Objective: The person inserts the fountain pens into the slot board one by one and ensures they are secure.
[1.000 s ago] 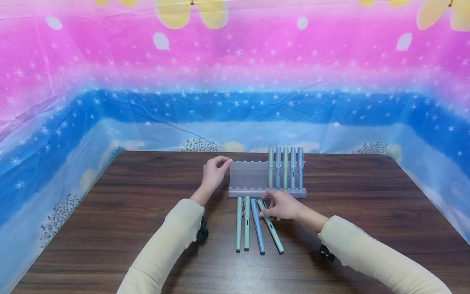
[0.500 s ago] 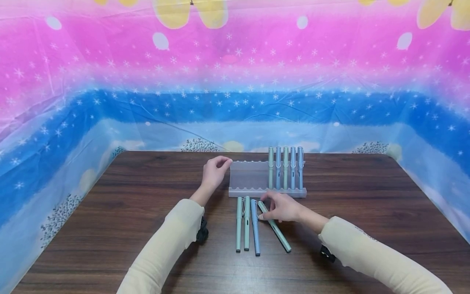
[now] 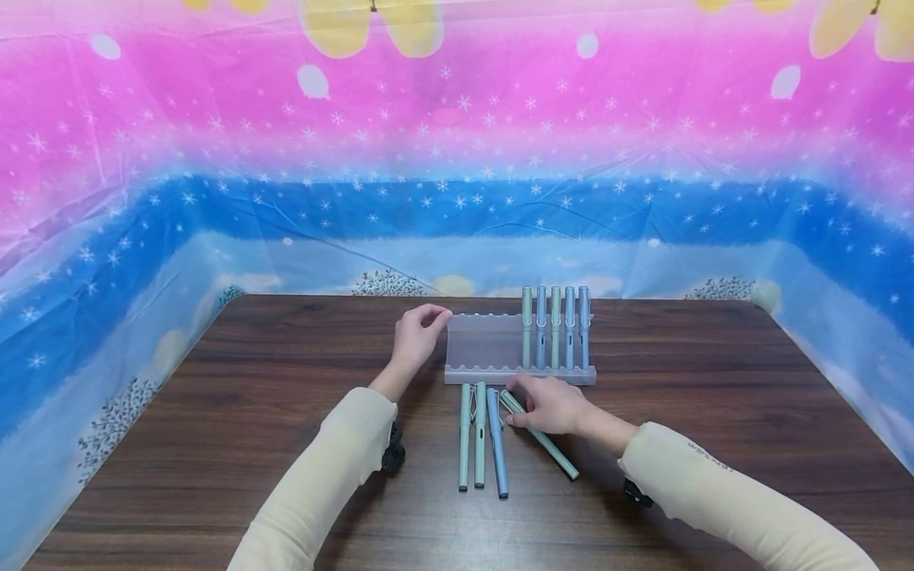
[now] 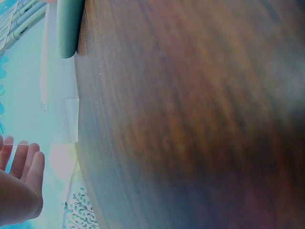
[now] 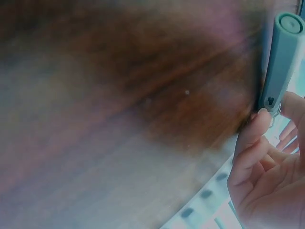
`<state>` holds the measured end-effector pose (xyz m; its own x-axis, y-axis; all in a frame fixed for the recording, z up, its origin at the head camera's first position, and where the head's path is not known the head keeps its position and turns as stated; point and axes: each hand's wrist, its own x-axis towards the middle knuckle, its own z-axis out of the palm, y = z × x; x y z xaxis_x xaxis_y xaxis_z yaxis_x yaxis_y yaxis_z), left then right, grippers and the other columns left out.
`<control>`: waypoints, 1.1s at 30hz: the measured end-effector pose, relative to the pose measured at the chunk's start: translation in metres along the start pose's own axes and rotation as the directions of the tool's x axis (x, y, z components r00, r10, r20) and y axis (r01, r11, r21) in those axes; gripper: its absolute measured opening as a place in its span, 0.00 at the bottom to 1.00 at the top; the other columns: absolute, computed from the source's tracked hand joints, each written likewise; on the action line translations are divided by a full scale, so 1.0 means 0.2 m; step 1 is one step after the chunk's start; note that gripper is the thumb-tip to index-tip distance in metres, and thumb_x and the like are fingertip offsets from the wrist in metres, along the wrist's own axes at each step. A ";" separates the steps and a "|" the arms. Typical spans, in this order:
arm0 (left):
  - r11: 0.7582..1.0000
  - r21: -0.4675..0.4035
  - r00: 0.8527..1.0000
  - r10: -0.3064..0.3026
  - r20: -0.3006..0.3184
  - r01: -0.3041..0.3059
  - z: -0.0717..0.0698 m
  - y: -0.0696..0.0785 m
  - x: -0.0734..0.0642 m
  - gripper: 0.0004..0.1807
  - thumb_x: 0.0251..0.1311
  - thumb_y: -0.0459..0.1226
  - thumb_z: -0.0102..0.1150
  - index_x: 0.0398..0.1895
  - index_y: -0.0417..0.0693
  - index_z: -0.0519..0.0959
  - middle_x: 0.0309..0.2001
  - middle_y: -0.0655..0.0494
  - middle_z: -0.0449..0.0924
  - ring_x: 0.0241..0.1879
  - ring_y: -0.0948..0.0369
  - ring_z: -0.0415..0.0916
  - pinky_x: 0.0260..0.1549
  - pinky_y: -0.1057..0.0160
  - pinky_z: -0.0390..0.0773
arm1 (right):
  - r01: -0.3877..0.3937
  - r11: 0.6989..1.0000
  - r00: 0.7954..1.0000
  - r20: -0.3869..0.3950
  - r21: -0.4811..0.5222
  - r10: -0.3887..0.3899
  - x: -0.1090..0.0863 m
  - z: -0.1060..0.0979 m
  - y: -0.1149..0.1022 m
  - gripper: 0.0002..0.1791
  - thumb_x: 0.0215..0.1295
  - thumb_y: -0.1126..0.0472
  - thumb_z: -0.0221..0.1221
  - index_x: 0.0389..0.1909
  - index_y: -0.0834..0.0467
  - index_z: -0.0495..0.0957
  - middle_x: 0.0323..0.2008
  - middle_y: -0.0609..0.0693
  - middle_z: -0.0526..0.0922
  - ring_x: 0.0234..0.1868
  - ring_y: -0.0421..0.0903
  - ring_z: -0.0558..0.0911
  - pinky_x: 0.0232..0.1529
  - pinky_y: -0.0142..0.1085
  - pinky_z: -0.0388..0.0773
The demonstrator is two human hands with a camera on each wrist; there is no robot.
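Observation:
A translucent pen rack (image 3: 485, 341) with wavy edges stands near the back of the table. My left hand (image 3: 417, 337) pinches its upper left corner; the left wrist view shows those fingers (image 4: 33, 169) at the clear panel. In front of the rack, my right hand (image 3: 553, 404) pinches a green pen (image 3: 553, 454) near its clip end, the pen slanting down to the right. The right wrist view has thumb and fingers at the clip of this green pen (image 5: 281, 59). Left of it lie a blue pen (image 3: 497, 452) and two green pens (image 3: 480, 444).
Several blue and green pens (image 3: 555, 333) stand side by side in the right half of the rack, clips forward. The brown wooden table (image 3: 286, 381) is backed by a pink and blue patterned cloth (image 3: 457, 206).
The far end of the pinched green pen has swung right, away from the others. The blue pen's lower end has shifted slightly left. My left hand and the rack stay in place.

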<state>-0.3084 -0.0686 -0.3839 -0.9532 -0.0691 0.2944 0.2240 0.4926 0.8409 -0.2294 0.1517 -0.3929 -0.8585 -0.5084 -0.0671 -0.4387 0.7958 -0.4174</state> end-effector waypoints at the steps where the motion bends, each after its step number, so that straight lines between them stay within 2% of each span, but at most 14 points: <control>1: 1.000 -0.002 1.000 0.000 0.001 0.000 0.00 0.00 0.00 0.10 0.56 0.40 0.56 0.35 0.45 0.80 0.36 0.54 0.80 0.38 0.59 0.74 0.41 0.61 0.70 | 0.005 1.000 1.000 0.000 -0.002 -0.005 0.00 0.00 0.00 0.24 0.55 0.52 0.59 0.51 0.56 0.68 0.16 0.41 0.69 0.15 0.39 0.67 0.13 0.32 0.60; 5: 1.000 -0.005 1.000 -0.002 0.005 0.002 0.00 0.00 0.00 0.10 0.56 0.40 0.56 0.35 0.45 0.80 0.36 0.54 0.80 0.37 0.59 0.74 0.41 0.61 0.70 | 0.030 1.000 1.000 -0.007 0.000 -0.030 0.00 0.00 0.00 0.23 0.56 0.53 0.58 0.52 0.58 0.67 0.15 0.42 0.69 0.13 0.39 0.66 0.12 0.32 0.59; 9: 1.000 -0.008 1.000 0.003 0.007 -0.003 0.00 0.00 -0.01 0.10 0.57 0.40 0.56 0.35 0.44 0.80 0.36 0.53 0.80 0.37 0.59 0.74 0.40 0.61 0.70 | 0.056 0.998 0.998 -0.023 0.035 -0.055 0.01 0.01 0.02 0.23 0.57 0.53 0.57 0.51 0.59 0.68 0.15 0.41 0.69 0.13 0.38 0.67 0.14 0.32 0.62; 16: 1.000 -0.010 1.000 0.005 0.006 -0.005 -0.01 0.00 -0.01 0.10 0.57 0.40 0.56 0.36 0.44 0.80 0.36 0.53 0.79 0.38 0.58 0.74 0.41 0.60 0.69 | 0.139 0.985 0.988 -0.083 0.103 -0.131 0.01 0.00 0.05 0.22 0.57 0.56 0.57 0.50 0.64 0.70 0.15 0.41 0.70 0.13 0.37 0.67 0.16 0.31 0.65; 26: 1.000 -0.009 1.000 -0.001 0.009 0.001 0.00 0.00 -0.01 0.10 0.57 0.40 0.55 0.36 0.44 0.80 0.36 0.53 0.79 0.37 0.58 0.74 0.41 0.61 0.70 | 0.097 0.968 0.987 -0.149 0.232 -0.063 0.02 -0.05 0.05 0.16 0.55 0.56 0.58 0.42 0.60 0.73 0.18 0.43 0.73 0.16 0.40 0.69 0.17 0.33 0.68; 33: 1.000 -0.010 1.000 0.001 0.010 -0.001 0.00 0.00 0.00 0.10 0.57 0.41 0.56 0.36 0.44 0.80 0.36 0.53 0.79 0.38 0.58 0.74 0.41 0.61 0.70 | 0.074 0.953 0.984 -0.178 0.292 -0.022 0.03 -0.10 0.05 0.15 0.56 0.52 0.59 0.39 0.58 0.75 0.23 0.43 0.76 0.23 0.41 0.73 0.22 0.35 0.70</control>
<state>-0.3077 -0.0694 -0.3839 -0.9549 -0.0602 0.2907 0.2268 0.4842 0.8451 -0.2445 0.1632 -0.3798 -0.8822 -0.4590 0.1047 -0.4044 0.6248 -0.6679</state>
